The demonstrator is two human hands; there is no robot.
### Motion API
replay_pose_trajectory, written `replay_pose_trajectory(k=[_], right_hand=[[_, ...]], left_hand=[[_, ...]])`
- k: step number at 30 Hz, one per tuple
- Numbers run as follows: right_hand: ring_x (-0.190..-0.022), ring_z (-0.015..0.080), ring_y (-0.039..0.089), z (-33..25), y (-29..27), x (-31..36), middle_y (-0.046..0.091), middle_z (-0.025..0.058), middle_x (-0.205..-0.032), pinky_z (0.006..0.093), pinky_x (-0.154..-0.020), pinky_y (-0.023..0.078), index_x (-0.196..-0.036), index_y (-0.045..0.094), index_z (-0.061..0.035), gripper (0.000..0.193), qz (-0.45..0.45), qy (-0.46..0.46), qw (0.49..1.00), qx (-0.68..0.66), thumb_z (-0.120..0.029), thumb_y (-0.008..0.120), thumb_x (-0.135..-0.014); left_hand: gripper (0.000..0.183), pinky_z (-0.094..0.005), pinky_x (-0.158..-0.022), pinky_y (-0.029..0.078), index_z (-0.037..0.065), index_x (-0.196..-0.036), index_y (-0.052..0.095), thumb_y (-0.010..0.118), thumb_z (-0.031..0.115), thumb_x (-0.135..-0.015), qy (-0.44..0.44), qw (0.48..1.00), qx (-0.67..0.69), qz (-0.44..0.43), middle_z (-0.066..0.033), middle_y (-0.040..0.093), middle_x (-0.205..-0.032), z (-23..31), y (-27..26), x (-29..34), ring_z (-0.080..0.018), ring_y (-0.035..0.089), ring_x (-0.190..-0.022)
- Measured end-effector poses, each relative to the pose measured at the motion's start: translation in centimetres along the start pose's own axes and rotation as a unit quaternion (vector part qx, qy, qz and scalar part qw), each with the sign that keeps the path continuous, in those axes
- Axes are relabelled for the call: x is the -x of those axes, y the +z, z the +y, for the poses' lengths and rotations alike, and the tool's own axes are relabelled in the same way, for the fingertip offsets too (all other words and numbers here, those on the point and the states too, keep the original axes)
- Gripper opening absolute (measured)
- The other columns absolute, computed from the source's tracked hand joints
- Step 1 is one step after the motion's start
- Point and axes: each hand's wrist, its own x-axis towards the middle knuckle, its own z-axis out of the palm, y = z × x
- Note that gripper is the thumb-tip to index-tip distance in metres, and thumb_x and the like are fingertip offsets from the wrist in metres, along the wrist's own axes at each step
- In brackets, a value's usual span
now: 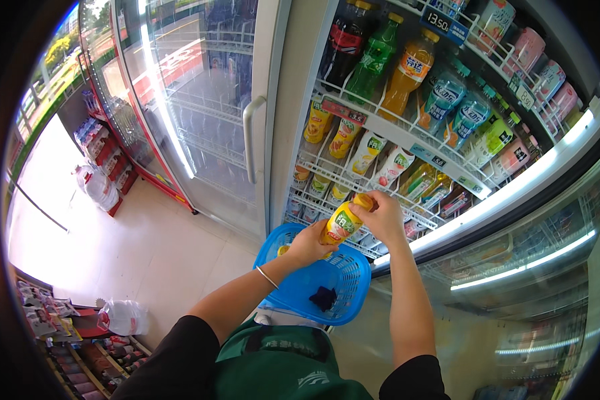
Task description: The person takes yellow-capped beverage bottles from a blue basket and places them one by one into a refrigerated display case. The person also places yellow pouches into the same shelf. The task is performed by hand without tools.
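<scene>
A yellow juice bottle (341, 225) with a green and white label is tilted between my two hands. My left hand (308, 245) wraps round its lower body. The fingers of my right hand (384, 215) close on its yellow cap end at the top. Directly under the bottle is a blue plastic basket (359, 287) with slotted sides. A dark crumpled item (323, 298) lies on the basket floor, and a bit of yellow shows beside my left wrist, mostly hidden. Whether the cap is turning cannot be seen.
Ahead stands an open drinks fridge with wire shelves (407, 137) of bottles, among them an orange soda (412, 70). A closed glass door with a handle (252, 140) is on the left, an open door (513, 267) on the right. Wrapped water packs (99, 187) sit far left.
</scene>
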Motion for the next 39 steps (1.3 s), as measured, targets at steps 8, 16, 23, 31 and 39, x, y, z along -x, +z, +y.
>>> replay_pose_trajectory(k=[8,16,23,31,39], right_hand=[[-0.105,0.0229,0.063,-5.6,0.5,-2.7,0.064,0.0122,-0.114,0.0335,-0.09,0.05,-0.124,0.054,-0.0017,0.054,0.111,-0.228,0.956,-0.15,-0.03,0.074,-0.083],[-0.119,0.0273,0.054,6.5,7.1,-9.5,0.053,0.0161,-0.131,0.0355,-0.095,0.046,-0.133,0.047,-0.0011,0.042,0.074,-0.1,0.977,-0.172,-0.021,0.053,-0.097],[-0.115,0.0339,0.055,8.5,11.3,-11.1,0.053,0.0193,-0.128,0.0368,-0.091,0.047,-0.132,0.048,-0.0009,0.043,0.099,-0.078,0.987,-0.101,-0.02,0.054,-0.094],[-0.111,0.0358,0.057,10.8,12.4,-10.9,0.063,0.0154,-0.118,0.0441,-0.093,0.046,-0.122,0.056,-0.0054,0.039,0.121,-0.034,0.992,0.023,-0.024,0.059,-0.089],[-0.103,0.0351,0.059,10.3,12.3,-10.5,0.064,0.0138,-0.115,0.0452,-0.089,0.047,-0.12,0.056,-0.0045,0.038,0.096,-0.03,0.99,0.101,-0.021,0.059,-0.086]], left_hand=[[0.049,-0.0432,-0.081,0.05,0.004,-0.11,0.056,0.08,0.022,-0.07,0.052,0.985,-0.014,0.163,-0.0162,0.065,-0.104,2.8,-5.5,-5.8,-0.0372,0.061,-0.098],[0.057,-0.0431,-0.085,0.05,0.004,-0.12,0.053,0.079,0.02,-0.071,0.1,0.969,0.016,0.223,-0.0193,0.066,-0.108,1.8,-5.5,-16.4,-0.0382,0.061,-0.103],[0.06,-0.0473,-0.083,0.049,0.006,-0.126,0.046,0.074,0.02,-0.075,0.087,0.963,-0.034,0.252,-0.0216,0.064,-0.108,-0.5,-5.7,-19.3,-0.0408,0.06,-0.102],[0.051,-0.0461,-0.083,0.048,0.003,-0.112,0.054,0.077,0.022,-0.072,0.027,0.963,-0.119,0.24,-0.0191,0.065,-0.101,-0.6,-4.9,-20.6,-0.0372,0.06,-0.099],[0.058,-0.0479,-0.085,0.047,0.005,-0.112,0.057,0.083,0.026,-0.064,0.077,0.92,-0.215,0.317,-0.0156,0.061,-0.107,-2.7,-4.0,-22.3,-0.0351,0.054,-0.107]])
